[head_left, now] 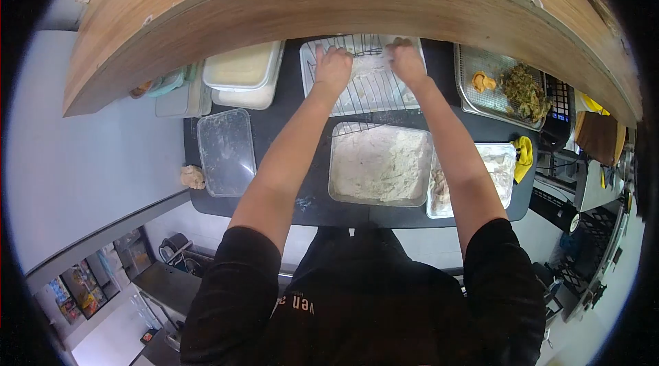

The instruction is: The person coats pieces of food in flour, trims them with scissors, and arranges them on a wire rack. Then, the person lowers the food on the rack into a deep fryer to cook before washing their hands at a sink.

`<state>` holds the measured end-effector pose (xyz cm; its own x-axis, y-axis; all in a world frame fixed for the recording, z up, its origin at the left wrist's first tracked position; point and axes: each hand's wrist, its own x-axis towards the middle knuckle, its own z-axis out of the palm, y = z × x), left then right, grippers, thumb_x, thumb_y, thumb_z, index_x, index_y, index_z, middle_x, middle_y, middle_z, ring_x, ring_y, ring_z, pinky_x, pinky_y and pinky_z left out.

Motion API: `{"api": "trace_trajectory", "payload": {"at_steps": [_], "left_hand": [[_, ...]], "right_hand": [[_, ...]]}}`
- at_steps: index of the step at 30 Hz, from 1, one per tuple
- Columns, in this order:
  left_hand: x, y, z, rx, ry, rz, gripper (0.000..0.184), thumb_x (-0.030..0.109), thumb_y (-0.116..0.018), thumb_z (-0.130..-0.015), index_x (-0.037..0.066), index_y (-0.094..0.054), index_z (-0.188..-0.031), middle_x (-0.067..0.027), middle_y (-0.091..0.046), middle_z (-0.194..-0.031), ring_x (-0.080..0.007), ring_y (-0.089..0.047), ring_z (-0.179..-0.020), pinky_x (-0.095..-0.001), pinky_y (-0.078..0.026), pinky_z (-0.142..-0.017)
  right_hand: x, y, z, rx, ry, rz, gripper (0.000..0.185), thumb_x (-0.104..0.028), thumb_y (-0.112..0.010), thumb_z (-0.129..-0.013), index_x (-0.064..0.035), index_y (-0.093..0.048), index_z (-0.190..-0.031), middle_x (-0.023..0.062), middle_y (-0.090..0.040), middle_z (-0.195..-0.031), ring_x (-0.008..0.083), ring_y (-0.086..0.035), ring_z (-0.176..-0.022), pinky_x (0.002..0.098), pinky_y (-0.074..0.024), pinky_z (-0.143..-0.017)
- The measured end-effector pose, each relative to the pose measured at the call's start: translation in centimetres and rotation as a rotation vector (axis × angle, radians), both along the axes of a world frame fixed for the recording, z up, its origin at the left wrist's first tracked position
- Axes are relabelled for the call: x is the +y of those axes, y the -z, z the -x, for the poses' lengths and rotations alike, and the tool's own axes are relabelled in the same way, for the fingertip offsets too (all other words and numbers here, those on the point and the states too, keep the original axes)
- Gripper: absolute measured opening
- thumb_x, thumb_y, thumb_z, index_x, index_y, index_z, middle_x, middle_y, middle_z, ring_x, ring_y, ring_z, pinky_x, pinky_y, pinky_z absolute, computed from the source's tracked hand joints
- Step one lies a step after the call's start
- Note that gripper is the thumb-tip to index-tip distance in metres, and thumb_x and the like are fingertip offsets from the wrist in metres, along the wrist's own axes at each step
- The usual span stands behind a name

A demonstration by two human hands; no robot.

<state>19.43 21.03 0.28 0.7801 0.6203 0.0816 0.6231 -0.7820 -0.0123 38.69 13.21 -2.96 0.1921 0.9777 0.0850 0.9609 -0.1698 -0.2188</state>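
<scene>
A dark wire rack (371, 95) lies over a white tray (320, 104) dusted with flour, its near end reaching over a clear container of flour (381, 163). My left hand (333, 67) is closed on the rack at the far left, thumb apart from the bent fingers. At the far right of the rack, my right hand (406, 61) has its fingers curled on the wires; its fingertips are slightly blurred.
White tubs (240, 67) and a floury clear lid (226, 153) stand left, beside a dough-like lump (192, 176). On the right are a perforated tray (493, 105) of fried food, a white tray of coated pieces (498, 160) and a yellow cloth (523, 159). A wooden shelf (329, 6) overhangs the back.
</scene>
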Motion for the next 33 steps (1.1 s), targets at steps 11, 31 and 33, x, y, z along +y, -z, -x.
{"api": "trace_trajectory", "payload": {"at_steps": [11,31,33], "left_hand": [[-0.4,0.4,2.1,0.071,0.06,-0.13,0.021,0.012,-0.047,-0.082,0.007,-0.067,-0.083,-0.0033,-0.064,-0.09,-0.0183,-0.055,-0.098,-0.0646,-0.016,-0.103],[0.7,-1.5,4.8,0.262,0.056,0.003,0.023,0.014,-0.048,-0.084,0.012,-0.07,-0.089,-0.0057,-0.064,-0.091,-0.0228,-0.051,-0.104,-0.0726,-0.005,-0.1],[1.1,-1.6,4.5,0.3,0.045,0.029,0.023,0.013,-0.047,-0.085,0.013,-0.07,-0.09,-0.0059,-0.064,-0.091,-0.0228,-0.052,-0.104,-0.0723,-0.005,-0.1]], "right_hand": [[-1.1,0.3,1.9,0.059,0.074,0.005,0.027,-0.012,-0.056,-0.074,-0.0125,-0.068,-0.098,0.0142,-0.059,-0.109,0.028,-0.057,-0.102,0.0399,-0.0477,-0.085],[-4.3,-0.1,9.3,0.034,0.048,-0.065,0.025,-0.012,-0.052,-0.079,-0.0088,-0.066,-0.099,0.0107,-0.053,-0.114,0.0265,-0.046,-0.114,0.0458,-0.042,-0.092],[-4.4,-0.4,9.6,0.032,0.053,-0.044,0.024,-0.012,-0.052,-0.079,-0.0088,-0.066,-0.097,0.0101,-0.053,-0.113,0.0259,-0.046,-0.114,0.0454,-0.0421,-0.092]]}}
